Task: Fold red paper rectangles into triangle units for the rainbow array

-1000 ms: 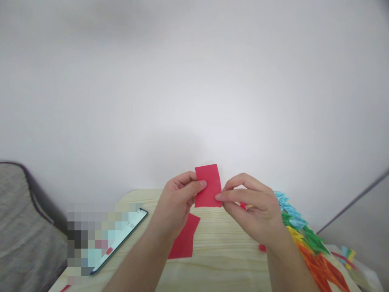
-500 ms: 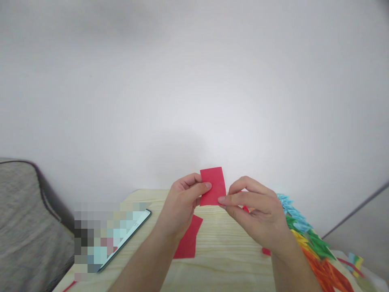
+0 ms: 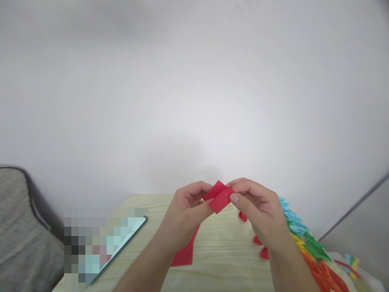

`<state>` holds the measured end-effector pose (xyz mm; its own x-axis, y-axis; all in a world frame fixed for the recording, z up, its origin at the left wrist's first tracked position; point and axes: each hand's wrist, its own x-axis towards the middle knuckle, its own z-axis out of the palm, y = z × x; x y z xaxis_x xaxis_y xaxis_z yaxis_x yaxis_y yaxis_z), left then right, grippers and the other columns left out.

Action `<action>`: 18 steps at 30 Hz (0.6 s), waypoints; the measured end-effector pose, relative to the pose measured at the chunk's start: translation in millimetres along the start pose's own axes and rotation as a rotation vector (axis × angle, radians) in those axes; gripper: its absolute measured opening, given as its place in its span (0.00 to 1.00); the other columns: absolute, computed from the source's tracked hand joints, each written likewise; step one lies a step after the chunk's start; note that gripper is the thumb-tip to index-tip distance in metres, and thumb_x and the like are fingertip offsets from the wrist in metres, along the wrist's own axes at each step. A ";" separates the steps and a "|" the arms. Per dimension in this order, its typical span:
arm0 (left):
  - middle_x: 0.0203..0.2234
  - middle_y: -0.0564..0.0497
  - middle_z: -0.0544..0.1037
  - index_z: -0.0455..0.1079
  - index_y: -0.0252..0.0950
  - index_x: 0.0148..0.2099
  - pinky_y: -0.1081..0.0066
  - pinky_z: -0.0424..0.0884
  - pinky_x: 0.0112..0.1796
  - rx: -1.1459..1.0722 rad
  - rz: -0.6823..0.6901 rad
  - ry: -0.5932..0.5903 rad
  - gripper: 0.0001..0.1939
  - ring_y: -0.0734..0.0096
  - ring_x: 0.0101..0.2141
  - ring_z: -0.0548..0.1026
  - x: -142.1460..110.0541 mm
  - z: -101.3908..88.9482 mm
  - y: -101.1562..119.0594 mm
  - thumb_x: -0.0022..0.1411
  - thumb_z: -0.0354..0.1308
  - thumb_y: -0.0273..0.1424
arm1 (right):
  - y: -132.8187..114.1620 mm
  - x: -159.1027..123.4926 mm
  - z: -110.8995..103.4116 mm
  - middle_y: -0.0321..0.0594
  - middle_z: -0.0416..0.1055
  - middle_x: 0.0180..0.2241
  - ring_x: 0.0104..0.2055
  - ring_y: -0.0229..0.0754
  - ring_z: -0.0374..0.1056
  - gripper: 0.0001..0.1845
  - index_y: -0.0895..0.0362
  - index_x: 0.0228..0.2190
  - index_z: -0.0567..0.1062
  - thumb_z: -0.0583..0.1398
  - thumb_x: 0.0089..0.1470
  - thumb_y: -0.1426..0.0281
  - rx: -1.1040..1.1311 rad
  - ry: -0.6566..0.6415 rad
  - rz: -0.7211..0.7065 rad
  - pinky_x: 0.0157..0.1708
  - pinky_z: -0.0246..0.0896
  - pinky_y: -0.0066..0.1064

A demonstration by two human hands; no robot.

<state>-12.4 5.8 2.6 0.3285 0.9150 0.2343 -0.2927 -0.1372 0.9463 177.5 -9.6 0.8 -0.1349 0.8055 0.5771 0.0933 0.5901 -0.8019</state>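
A small piece of red paper (image 3: 223,198) is held up above the table between my two hands, one part of it bent over the other. My left hand (image 3: 190,207) pinches its left side, the thumb tucked at the fold. On the right side, my right hand (image 3: 257,205) grips the paper between thumb and fingers. Below my left wrist lies more flat red paper (image 3: 184,255), partly hidden by the forearm. Small folded red pieces (image 3: 264,253) rest on the table beside my right wrist.
Folded paper pieces in blue (image 3: 293,219), green, yellow and orange (image 3: 326,275) line the table's right edge. A phone or tablet (image 3: 121,243), partly blurred out, lies at left on the wooden table (image 3: 225,267). Grey fabric (image 3: 24,231) is far left; a white wall (image 3: 194,101) stands behind.
The red paper, flat and upright before, is now turned aslant and bent over. My right hand has moved from its lower corner to its right side.
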 end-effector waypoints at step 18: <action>0.33 0.47 0.84 0.81 0.37 0.41 0.71 0.72 0.32 0.211 0.066 0.040 0.09 0.67 0.30 0.78 -15.7 -1.0 12.8 0.63 0.68 0.38 | -18.4 -8.3 -2.8 0.34 0.77 0.35 0.38 0.39 0.73 0.04 0.50 0.38 0.79 0.66 0.61 0.71 -0.115 -0.030 -0.005 0.41 0.68 0.32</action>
<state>-22.2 -9.9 10.9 0.2776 0.9153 0.2920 -0.1166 -0.2696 0.9559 179.7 -26.9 11.2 -0.1646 0.8017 0.5746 0.2050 0.5976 -0.7751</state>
